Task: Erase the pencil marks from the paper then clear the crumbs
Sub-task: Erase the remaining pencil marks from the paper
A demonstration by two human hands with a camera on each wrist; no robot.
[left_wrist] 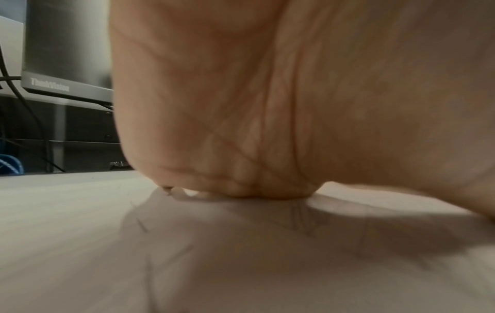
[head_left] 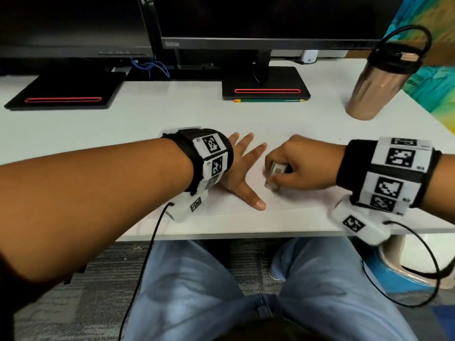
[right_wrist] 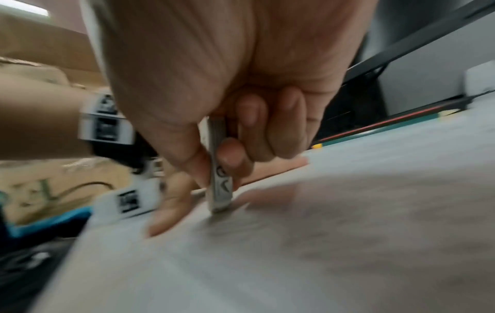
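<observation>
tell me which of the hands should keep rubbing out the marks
The right hand: it already pinches the eraser with its tip on the paper. The left hand lies flat, fingers spread, pinning the sheet.

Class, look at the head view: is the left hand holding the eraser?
No: the left hand lies flat, fingers spread, while the right hand grips the eraser.

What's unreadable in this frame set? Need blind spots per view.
- Pencil marks on the paper: head view, too faint, partly under the right hand.
- Crumbs: too small in any view.
- Eraser print: right wrist view, motion blur.
- Left hand fingers: left wrist view, hidden behind the palm.
</observation>
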